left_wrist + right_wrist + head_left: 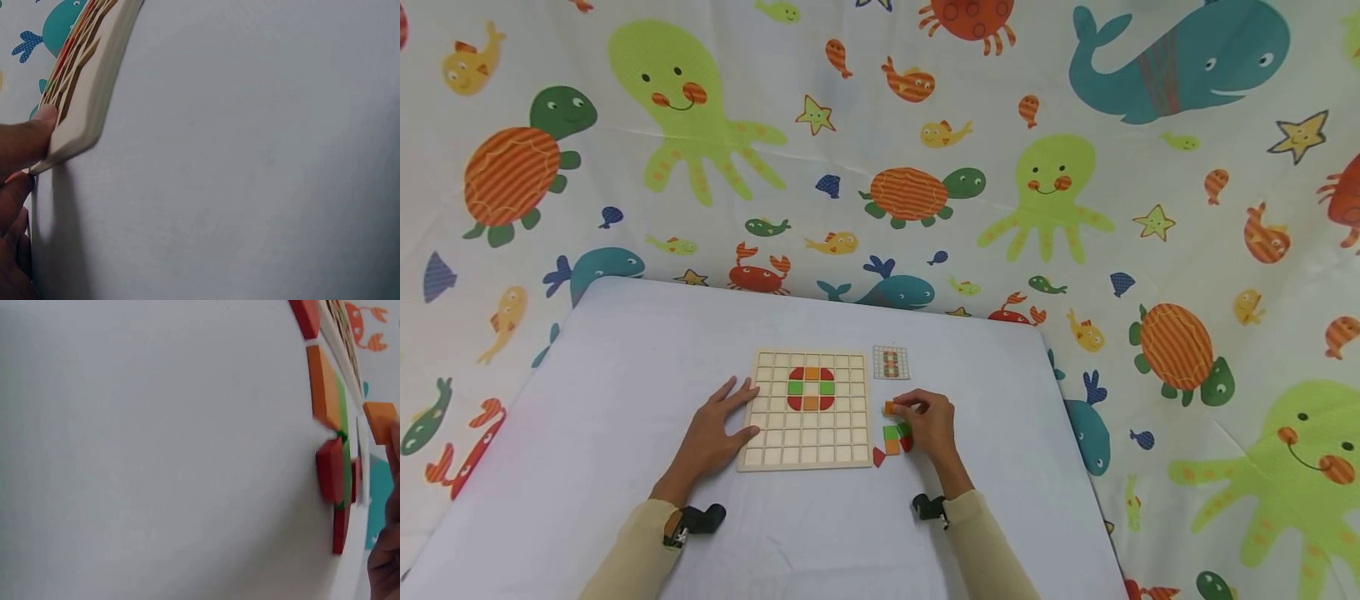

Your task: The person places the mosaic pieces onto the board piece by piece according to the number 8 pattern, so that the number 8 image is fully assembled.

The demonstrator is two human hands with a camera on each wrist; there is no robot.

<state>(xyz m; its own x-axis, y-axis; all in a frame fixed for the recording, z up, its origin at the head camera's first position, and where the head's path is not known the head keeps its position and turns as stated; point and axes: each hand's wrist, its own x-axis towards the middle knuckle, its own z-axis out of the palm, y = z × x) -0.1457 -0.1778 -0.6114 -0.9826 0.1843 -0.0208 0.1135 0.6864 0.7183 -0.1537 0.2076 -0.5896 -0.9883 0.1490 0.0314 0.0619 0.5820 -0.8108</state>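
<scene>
A wooden grid board (805,450) lies on the table with red, orange and green tiles (795,402) set in a ring around one bare cell. My left hand (711,429) rests against the board's left edge, fingers spread. In the left wrist view, a fingertip (45,114) touches the board's rim (94,119). Beside the board's right edge, my right hand (931,421) pinches an orange square tile (380,420) above the table. Beneath and beside that hand lie a green tile (891,432), an orange tile (892,447) and several red pieces (331,469), partly hidden from the head view.
Right of the board's top corner lies a small pattern card (891,362) with a printed grid. One red piece (878,457) sits close to the board's lower right corner. The white table (647,358) ends at a curtain (850,108) printed with sea animals.
</scene>
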